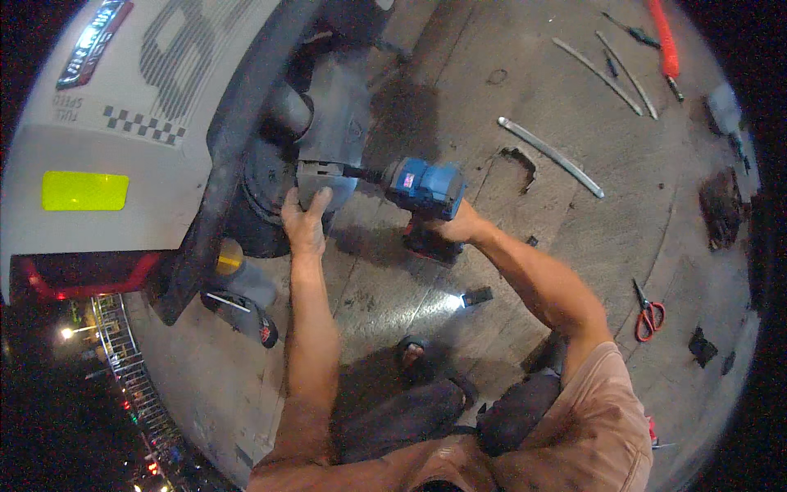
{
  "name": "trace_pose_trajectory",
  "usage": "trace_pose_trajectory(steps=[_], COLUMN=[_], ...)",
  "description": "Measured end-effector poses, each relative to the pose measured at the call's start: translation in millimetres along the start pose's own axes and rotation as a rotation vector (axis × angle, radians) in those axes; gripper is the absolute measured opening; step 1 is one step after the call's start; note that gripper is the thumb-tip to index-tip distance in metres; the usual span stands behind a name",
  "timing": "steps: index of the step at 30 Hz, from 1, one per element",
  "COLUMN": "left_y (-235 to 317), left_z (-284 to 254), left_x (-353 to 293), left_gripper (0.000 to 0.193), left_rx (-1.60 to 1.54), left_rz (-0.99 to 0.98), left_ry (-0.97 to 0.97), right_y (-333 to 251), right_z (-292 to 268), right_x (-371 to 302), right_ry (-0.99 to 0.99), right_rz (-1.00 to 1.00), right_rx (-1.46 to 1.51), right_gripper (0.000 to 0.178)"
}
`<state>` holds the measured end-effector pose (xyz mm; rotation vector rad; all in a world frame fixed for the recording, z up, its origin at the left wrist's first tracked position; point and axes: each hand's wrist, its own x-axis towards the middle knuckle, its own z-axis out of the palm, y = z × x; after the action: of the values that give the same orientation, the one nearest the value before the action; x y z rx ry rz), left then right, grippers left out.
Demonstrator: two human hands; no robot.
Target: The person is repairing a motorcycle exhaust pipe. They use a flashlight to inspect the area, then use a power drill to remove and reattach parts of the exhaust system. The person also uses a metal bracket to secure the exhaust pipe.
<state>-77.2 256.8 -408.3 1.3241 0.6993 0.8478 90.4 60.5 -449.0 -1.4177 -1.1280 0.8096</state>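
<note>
My right hand is wrapped round the handle of a blue cordless impact driver. The tool lies level and points left, its dark bit reaching a slot at the edge of a grey curved part under the vehicle. At that part's lower edge is my left hand, gripping it with thumb and fingers to either side. Beside the left hand, a dark round rubber piece sits partly in shadow. Whether the bit touches a fastener is too small to tell.
The white vehicle panel and its dark lower edge overhang on the left. On the floor lie a lit flashlight, red-handled scissors, a pale strip, a red coiled hose and a dark sandal.
</note>
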Motion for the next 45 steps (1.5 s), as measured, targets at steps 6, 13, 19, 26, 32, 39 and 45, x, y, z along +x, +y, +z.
trace_pose_trajectory(steps=[6, 13, 19, 26, 32, 39, 45], left_y=[57.5, 101.9, 125.2, 73.0, 8.9, -0.5, -41.9], left_z=[-52.5, -179.1, -207.4, -139.0, -43.8, 104.8, 181.8], left_x=[-35.8, -37.7, -40.3, -27.8, 21.1, 117.0, 179.5], left_gripper=[0.036, 0.036, 0.044, 0.047, 0.050, 0.048, 0.059], left_rx=[0.080, 0.101, 0.241, 0.253, 0.422, 0.384, 0.560], left_rz=[0.013, 0.008, 0.053, 0.051, -0.051, -0.064, -0.408], left_ry=[0.042, 0.039, 0.040, 0.115, 0.269, 0.207, 0.355], right_y=[-48.3, -135.1, -248.5, -163.5, -32.2, 97.7, 162.7], right_z=[57.0, 161.8, 102.1, -81.2, -297.9, -527.1, -605.4], right_x=[-11.8, -23.2, -39.9, -14.6, -3.6, 24.1, 76.1], right_ry=[0.005, 0.142, 0.308, 0.214, 0.068, 0.017, -0.041], right_rz=[-0.067, 0.243, 0.580, 0.275, 0.377, 0.377, 0.373], right_rx=[-0.126, 0.187, -0.153, -0.785, -1.504, -1.525, -1.337], right_gripper=[0.026, 0.031, 0.027, 0.030, 0.048, 0.069, 0.082])
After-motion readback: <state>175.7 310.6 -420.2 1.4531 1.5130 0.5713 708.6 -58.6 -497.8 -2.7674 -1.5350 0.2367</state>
